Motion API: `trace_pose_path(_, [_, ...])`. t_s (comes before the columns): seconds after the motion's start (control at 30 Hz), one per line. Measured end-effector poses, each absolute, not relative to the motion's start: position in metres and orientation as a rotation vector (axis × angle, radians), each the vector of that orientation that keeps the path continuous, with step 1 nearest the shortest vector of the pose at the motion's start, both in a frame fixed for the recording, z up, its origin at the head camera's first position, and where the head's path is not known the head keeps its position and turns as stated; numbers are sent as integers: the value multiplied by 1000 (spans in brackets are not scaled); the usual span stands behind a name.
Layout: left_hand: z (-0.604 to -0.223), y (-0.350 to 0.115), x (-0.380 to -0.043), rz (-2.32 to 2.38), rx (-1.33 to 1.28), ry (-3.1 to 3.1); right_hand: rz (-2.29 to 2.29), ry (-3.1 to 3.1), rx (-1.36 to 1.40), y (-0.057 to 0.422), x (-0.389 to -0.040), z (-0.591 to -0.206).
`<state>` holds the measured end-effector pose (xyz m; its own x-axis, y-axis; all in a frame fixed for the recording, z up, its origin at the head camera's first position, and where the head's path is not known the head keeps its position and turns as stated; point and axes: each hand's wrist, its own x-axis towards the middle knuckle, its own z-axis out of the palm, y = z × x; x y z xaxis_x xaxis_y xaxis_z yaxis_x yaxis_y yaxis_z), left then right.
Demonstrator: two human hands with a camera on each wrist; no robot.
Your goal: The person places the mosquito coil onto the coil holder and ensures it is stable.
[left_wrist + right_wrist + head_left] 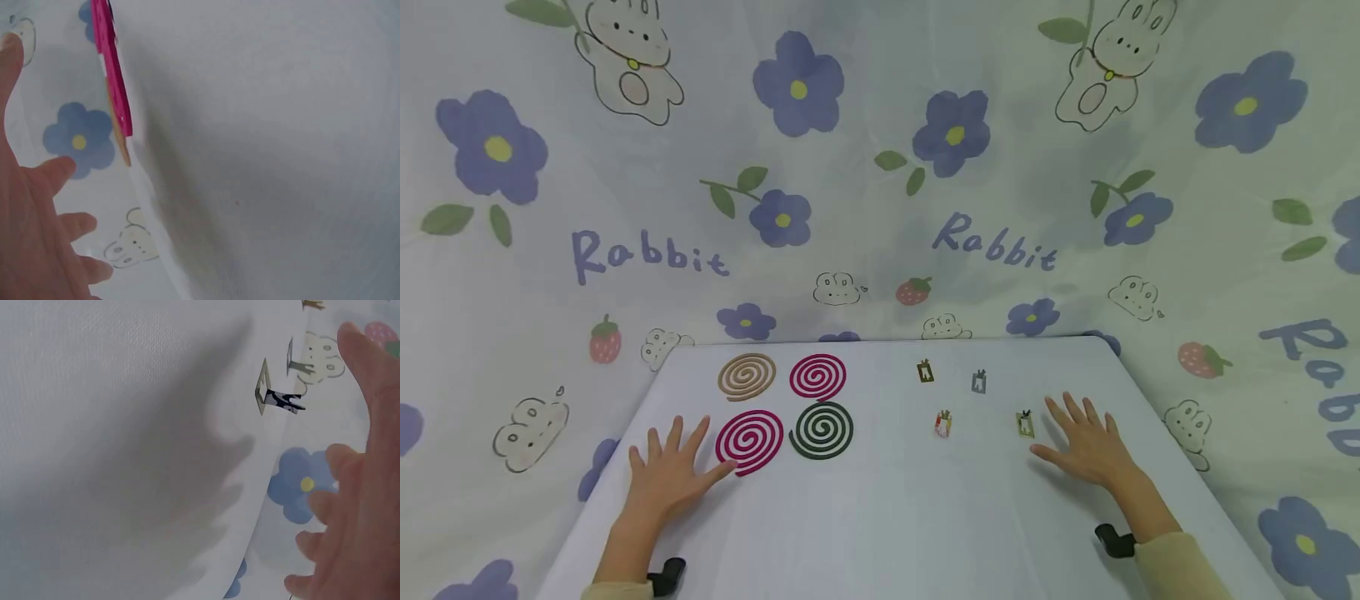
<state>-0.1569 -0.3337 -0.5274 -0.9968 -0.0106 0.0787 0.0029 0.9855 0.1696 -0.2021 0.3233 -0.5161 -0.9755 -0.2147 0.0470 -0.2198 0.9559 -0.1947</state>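
Note:
Both hands are held with fingers spread over the white table, neither gripping anything. My left hand (pixel 666 483) is beside the near magenta mosquito coil (pixel 749 442); its thumb tip overlaps the coil's lower edge in the head view, and I cannot tell if they touch. Behind lie a tan coil (pixel 747 377) and another magenta one (pixel 817 377), with a dark green coil (pixel 822 431) to the right. My right hand (pixel 1090 446) is just right of a small gold metal stand (pixel 1026 423), apart from it. In the right wrist view that stand (pixel 264 387) has a forked tab sticking out.
More small stands lie right of centre: a bronze one (pixel 926 371), a silver one (pixel 979 382) and a red-patterned one (pixel 943 423). The white table (pixel 880 525) ends at a rabbit-and-flower cloth (pixel 865 192) hanging behind and at the sides. Black straps show at both wrists.

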Motion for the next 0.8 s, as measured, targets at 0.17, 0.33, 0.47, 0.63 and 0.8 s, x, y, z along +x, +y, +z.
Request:
trace_pose_path(0.17, [-525, -330, -159, -276, -37, -3045, 347, -2952, 438, 325, -207, -520])
trace_pose_path(0.33, [-524, -326, -155, -322, -75, -3013, 426, -2825, 498, 317, -209, -518])
trace_pose_path(0.47, [-521, -326, -154, -332, -105, -2978, 467, -2782, 513, 304, -212, -513])
trace_pose_path(0.63, [-518, -320, -151, -367, -124, -2978, 480, -2763, 519, 285, -216, -508])
trace_pose_path(0.8, [-515, -314, -150, -414, -118, -2989, 512, -2757, 503, 270, -217, -508])
